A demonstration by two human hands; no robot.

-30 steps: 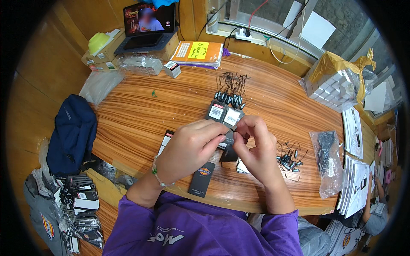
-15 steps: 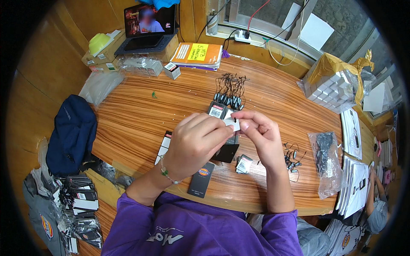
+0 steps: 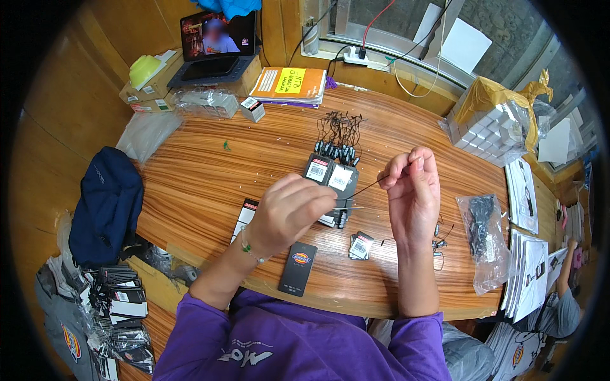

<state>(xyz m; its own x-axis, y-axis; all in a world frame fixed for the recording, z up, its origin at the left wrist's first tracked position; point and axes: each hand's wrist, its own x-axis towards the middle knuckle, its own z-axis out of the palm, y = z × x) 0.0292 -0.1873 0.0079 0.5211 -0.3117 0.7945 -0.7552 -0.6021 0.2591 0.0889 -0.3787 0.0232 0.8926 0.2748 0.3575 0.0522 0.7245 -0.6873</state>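
Note:
My left hand (image 3: 289, 209), closed in a pinch, holds a thin hang tag (image 3: 349, 207) seen nearly edge-on over the middle of the table. A black cord (image 3: 368, 187) stretches from beside the tag to my right hand (image 3: 416, 187), whose fingertips are pressed together on it. Just beyond lie dark hang tags with white labels (image 3: 342, 178), topped by a bunch of looped black cords with small clasps (image 3: 340, 134). A black tag (image 3: 298, 269) lies near the front edge. Right of it is a small stack of labelled cards (image 3: 361, 246).
Loose cords (image 3: 438, 244) lie behind my right forearm. A plastic bag of black cords (image 3: 483, 241) is at the right, near a wrapped block of white boxes (image 3: 489, 130). A tablet (image 3: 219, 35) and notebooks (image 3: 289, 84) stand at the back. A navy pouch (image 3: 107, 203) is at the left.
My right hand has moved up and right, away from my left, drawing the black cord out between them. The tag has turned from showing its face to nearly edge-on.

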